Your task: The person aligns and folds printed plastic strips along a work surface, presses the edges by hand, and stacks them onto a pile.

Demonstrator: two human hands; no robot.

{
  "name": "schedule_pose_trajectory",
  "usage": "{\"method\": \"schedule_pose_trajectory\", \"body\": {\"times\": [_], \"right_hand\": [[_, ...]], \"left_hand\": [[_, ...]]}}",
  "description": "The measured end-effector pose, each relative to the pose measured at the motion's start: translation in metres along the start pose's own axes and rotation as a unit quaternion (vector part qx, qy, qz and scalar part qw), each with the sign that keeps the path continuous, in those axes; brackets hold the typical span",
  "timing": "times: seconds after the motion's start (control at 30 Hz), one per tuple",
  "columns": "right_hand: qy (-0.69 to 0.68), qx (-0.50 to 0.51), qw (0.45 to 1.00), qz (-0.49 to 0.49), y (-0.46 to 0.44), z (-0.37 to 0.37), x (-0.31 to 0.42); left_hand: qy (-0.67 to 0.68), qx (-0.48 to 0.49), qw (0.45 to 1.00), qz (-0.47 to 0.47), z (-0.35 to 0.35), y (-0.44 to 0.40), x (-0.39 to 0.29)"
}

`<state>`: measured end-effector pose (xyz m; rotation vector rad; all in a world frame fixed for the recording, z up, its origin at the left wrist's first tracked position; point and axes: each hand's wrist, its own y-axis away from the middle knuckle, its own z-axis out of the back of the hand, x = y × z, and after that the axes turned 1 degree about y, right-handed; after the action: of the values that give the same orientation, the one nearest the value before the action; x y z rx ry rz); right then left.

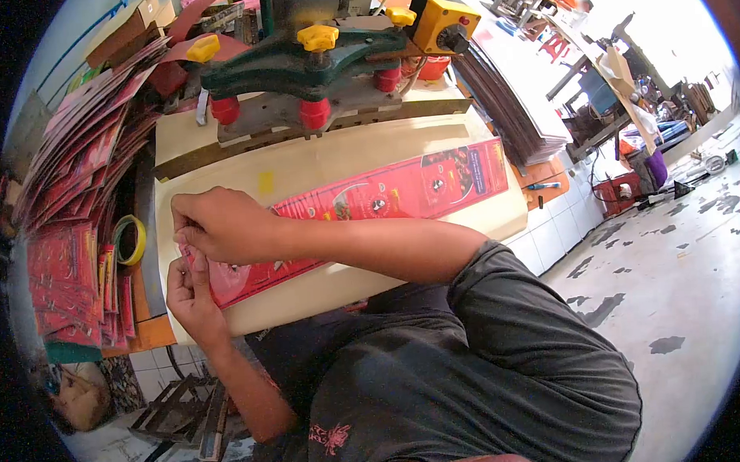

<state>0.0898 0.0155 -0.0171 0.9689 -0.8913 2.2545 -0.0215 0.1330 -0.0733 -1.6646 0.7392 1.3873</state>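
Observation:
A long red printed strip (pixel 385 194) lies slantwise across the cream work surface (pixel 347 289) of a press. My left hand (pixel 195 298) is closed on the strip's left end, with thumb and fingers pressed together. Just above it, my right hand (pixel 231 226) is also closed, its fingertips pinched at the same end near the surface's left edge. What the right fingertips hold is too small to make out. My right forearm crosses over the strip and hides part of it.
The green press head (pixel 307 70) with yellow knobs stands behind the surface, a yellow control box (pixel 444 23) beside it. Stacks of red printed sheets (pixel 66 274) and a yellow tape roll (pixel 131 240) are at the left. Stacked boards (pixel 512 104) stand at the right.

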Motion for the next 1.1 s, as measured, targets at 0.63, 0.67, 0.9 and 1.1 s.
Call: {"method": "schedule_pose_trajectory", "body": {"times": [0.63, 0.67, 0.9, 1.1], "right_hand": [[-0.169, -0.088, 0.980, 0.063, 0.005, 0.006, -0.006], [-0.180, -0.084, 0.979, 0.052, 0.005, 0.006, -0.004], [-0.171, -0.087, 0.977, 0.092, 0.000, 0.016, -0.008], [-0.417, -0.001, 0.907, 0.048, 0.008, 0.030, 0.019]], "left_hand": [[0.035, 0.001, 0.999, -0.035, 0.002, -0.006, 0.002], [0.032, 0.013, 0.999, -0.039, 0.003, -0.007, 0.001], [0.039, 0.022, 0.998, -0.043, 0.005, -0.011, 0.004], [0.169, -0.013, 0.985, -0.013, 0.009, -0.006, 0.006]]}}
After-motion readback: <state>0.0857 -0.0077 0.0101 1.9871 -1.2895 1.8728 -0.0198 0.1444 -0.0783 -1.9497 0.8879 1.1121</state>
